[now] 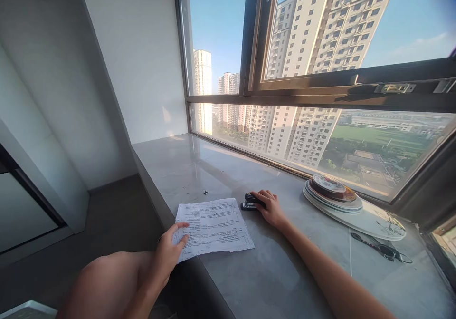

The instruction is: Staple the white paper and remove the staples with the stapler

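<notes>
A sheet of printed paper (215, 228), possibly more than one layer, lies on the grey window ledge with its near left corner past the edge. My left hand (171, 245) grips it at the left side, thumb and forefinger on top and the other fingers hidden beneath. Just right of the paper is a black stapler (248, 206), resting on the ledge with its front end toward the sheet. My right hand (271, 207) is wrapped over the stapler's rear end from above. Small dark bits (205, 193) lie beyond the paper.
Stacked plates (333, 198) rest on a large white oval board (381, 226) at the right by the window. Dark-framed glasses (388, 251) lie in front of it. The grey ledge (270, 271) ends at its near left edge, above the dark floor (117, 219).
</notes>
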### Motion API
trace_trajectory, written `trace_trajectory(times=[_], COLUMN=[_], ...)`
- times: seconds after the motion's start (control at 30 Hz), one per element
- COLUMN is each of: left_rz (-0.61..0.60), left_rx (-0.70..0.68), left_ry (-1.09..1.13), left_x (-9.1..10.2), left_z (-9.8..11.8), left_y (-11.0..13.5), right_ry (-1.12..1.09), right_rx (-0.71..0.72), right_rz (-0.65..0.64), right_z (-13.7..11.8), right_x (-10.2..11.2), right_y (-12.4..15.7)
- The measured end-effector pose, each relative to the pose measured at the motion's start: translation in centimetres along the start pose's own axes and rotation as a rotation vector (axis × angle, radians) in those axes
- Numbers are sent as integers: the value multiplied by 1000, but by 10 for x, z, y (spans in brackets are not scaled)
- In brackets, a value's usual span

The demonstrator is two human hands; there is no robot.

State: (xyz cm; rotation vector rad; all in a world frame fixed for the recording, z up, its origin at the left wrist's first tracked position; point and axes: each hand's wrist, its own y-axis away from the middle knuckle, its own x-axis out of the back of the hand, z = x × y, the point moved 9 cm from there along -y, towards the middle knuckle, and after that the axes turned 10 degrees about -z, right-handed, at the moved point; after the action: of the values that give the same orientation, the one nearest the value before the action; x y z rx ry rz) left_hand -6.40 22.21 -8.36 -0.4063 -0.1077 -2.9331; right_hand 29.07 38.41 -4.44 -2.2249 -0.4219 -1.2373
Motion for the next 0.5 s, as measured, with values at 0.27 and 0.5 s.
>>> trace_trajectory(times=[0.27, 0.5], left_rz=[-117, -61], left_rx=[50, 15], left_ry=[335, 24], left_x=[-16, -6], left_z=[-3, -9], left_y=[1, -7], right_ry=[-79, -109], right_rx=[8, 50], right_rz=[-11, 5], right_z=[0, -4], right_x=[0, 3], right_y=[-2, 0])
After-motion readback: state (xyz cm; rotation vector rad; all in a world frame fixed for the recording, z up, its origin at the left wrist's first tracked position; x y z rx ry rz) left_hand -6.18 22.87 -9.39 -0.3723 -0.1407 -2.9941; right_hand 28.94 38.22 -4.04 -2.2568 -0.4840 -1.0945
